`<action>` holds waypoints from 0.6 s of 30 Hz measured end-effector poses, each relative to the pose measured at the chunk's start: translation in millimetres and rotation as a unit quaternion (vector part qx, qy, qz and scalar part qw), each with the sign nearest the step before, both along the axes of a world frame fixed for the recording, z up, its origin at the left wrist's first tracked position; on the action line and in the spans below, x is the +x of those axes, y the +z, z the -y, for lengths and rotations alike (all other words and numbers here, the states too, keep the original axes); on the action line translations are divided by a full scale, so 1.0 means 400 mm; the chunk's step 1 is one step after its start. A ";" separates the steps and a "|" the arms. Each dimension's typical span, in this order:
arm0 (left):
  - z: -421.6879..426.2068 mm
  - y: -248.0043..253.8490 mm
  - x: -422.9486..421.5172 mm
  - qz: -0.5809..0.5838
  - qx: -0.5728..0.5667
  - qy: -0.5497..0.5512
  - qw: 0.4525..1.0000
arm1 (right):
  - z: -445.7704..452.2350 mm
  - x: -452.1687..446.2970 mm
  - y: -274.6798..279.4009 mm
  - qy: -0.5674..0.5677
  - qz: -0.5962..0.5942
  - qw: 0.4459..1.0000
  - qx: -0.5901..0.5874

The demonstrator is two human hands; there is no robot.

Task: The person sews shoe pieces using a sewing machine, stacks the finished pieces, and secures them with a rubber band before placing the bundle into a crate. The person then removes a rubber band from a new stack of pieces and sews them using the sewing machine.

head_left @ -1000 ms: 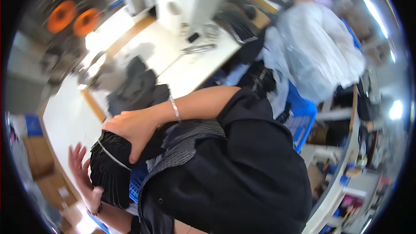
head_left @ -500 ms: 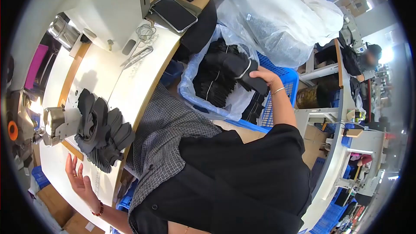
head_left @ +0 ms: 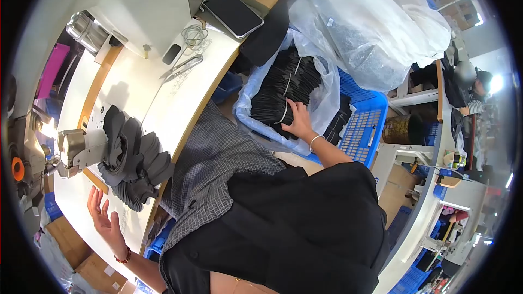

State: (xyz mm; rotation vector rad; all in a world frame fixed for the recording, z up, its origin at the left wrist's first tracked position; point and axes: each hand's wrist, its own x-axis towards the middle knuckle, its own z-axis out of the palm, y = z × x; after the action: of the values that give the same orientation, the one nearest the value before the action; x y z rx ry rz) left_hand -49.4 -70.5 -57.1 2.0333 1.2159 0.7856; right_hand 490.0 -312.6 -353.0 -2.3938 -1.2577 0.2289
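My right hand (head_left: 298, 122) reaches into a plastic-lined basket, its fingers curled on the near end of a tied bundle of black fabric pieces (head_left: 283, 91). White ties run across the bundle. The clear plastic liner (head_left: 328, 79) rises around it. At the left, my left hand (head_left: 107, 227) is open with its palm turned up, fingers stretched and thumb apart, holding nothing. Just beyond its fingertips, a fanned pile of black fabric pieces (head_left: 133, 158) lies on the white sewing table (head_left: 163, 110), beside the sewing machine head (head_left: 72, 152).
Scissors (head_left: 184, 68), a coil of wire (head_left: 194, 35) and a phone (head_left: 234, 13) lie on the table. The blue basket (head_left: 376, 114) stands at my right, below a big white plastic bag (head_left: 376, 22). Another person (head_left: 473, 95) is at the far right.
My right hand has lowered the black bundle into the liner and shifted left, nearer to me. My left hand stays open by the pile. The whole view has shifted slightly.
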 end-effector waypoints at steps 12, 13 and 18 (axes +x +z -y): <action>0.015 -0.031 0.020 0.014 -0.005 -0.016 1.000 | -0.139 -0.062 0.097 0.200 0.165 0.962 -0.083; 0.016 -0.033 0.031 0.011 -0.008 -0.023 1.000 | -0.159 -0.068 0.092 0.201 0.165 0.961 -0.094; 0.016 -0.020 0.049 0.001 0.000 -0.045 0.999 | -0.229 -0.102 0.072 0.115 0.162 0.966 -0.164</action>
State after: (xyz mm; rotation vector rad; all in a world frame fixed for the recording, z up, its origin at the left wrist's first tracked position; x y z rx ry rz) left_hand -29.8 -76.8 -65.1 2.0710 1.1153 0.7437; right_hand 449.0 -221.2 -324.3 -2.6366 -1.7731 0.1215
